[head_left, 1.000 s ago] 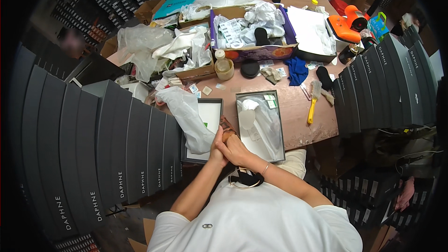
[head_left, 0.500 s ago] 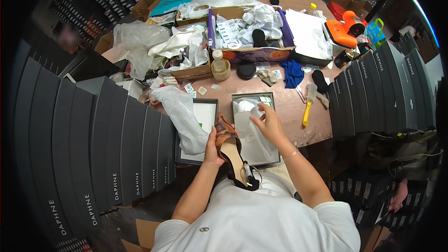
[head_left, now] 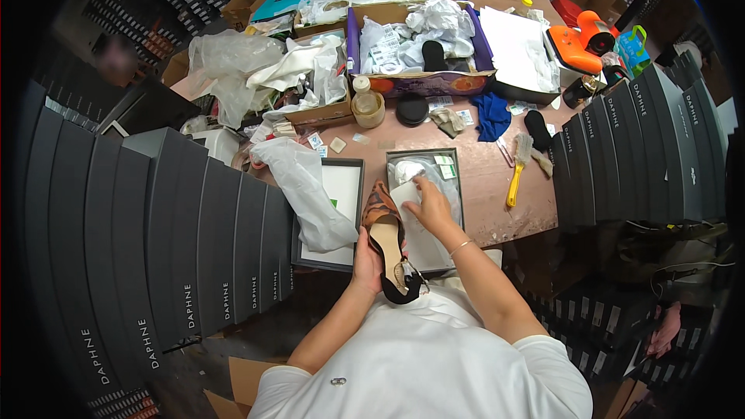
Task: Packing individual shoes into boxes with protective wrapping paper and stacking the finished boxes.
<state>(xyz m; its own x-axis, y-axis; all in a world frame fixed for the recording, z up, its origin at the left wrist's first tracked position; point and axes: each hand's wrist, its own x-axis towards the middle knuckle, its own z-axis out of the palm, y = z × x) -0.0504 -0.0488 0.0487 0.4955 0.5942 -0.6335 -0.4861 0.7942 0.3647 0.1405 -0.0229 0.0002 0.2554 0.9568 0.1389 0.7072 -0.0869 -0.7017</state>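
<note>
Hands: L [head_left: 366, 257] grips patterned shoe [head_left: 386, 244]; R [head_left: 431, 206] pinches tissue paper [head_left: 413, 192] in open shoebox [head_left: 458, 186].

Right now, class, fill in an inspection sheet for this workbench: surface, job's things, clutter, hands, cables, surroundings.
Surface: brown table, worn, mostly covered.
Job's things: slingback shoe with patterned toe; open shoe box lined with white tissue paper; box lid to its left.
Clutter: plastic bag, yellow brush, jar, blue cloth, cardboard box of paper.
Hands: left hand holds the shoe; right hand on the tissue paper.
Cables: nothing seen.
Surroundings: stacked dark boxes on both sides.
</note>
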